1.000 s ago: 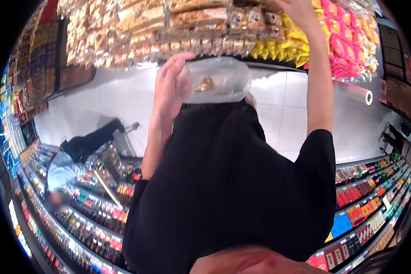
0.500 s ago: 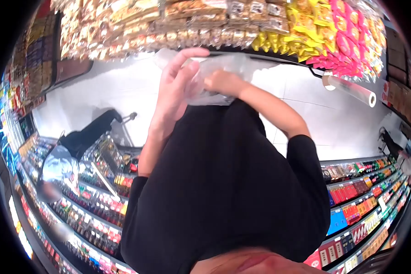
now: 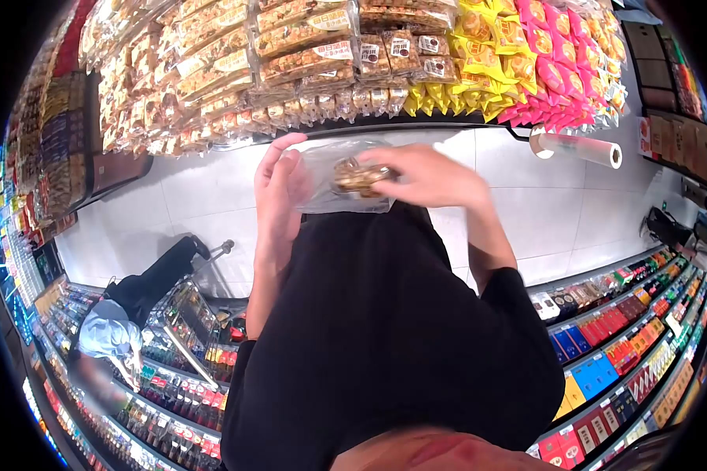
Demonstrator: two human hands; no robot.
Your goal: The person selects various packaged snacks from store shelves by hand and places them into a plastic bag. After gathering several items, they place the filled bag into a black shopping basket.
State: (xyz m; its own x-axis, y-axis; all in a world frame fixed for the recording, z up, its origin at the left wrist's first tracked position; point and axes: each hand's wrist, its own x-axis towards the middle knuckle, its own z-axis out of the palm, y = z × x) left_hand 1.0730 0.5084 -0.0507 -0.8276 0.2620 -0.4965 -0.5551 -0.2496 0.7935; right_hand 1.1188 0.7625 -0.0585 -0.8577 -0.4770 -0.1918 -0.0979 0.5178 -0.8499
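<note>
My left hand (image 3: 279, 184) is closed on the left side of a clear plastic bag (image 3: 314, 196) in front of my body, thumb and index finger pointing up. At the bag's right side, my right hand (image 3: 436, 179) grips small snacks in shiny gold-brown wrappers (image 3: 357, 179); these are blurred and overlap the bag. Just beyond both hands is a display heaped with nut-bar packs (image 3: 306, 47), yellow snack packets (image 3: 483, 47) and pink snack packets (image 3: 556, 67).
A roll of clear bags (image 3: 593, 149) sticks out from the display's right front. To the lower left, a person in a light blue top (image 3: 110, 328) is beside a shopping cart (image 3: 184, 322). Shelves of boxed goods (image 3: 597, 377) line the aisle behind me; pale floor tiles (image 3: 542, 212) lie between.
My right hand has shifted right, and gold-brown wrapped snacks now show at its fingers. The bag sits slightly lower and flatter. The view has tilted, showing more of the display.
</note>
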